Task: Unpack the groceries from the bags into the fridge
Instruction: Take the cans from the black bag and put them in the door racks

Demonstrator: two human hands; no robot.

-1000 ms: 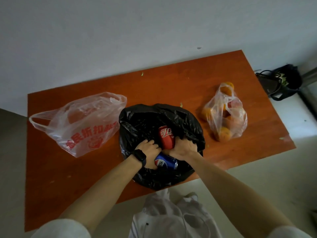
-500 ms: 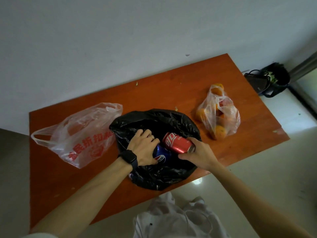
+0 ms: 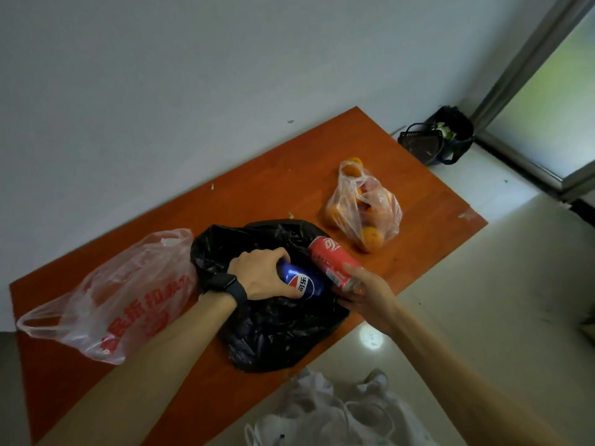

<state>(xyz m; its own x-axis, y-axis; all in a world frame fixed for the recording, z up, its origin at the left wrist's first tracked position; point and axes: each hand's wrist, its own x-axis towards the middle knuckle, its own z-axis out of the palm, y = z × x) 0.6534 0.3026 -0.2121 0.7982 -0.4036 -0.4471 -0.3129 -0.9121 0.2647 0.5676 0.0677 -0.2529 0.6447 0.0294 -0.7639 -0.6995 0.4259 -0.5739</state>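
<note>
While over black bag [image 3: 273, 333], blue can [image 3: 301, 281]

There is only one view, from a wide-angle camera on the person's head. It looks forward and down at the surface [image 3: 267, 191] from close above. The view is rolled, so the surface runs diagonally. The wall [image 3: 193, 75] fills the top, the floor [image 3: 483, 284] the right side.

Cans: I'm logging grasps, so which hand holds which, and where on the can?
Left hand grips the blue can round its far end; right hand holds the red can by its near end.
</note>
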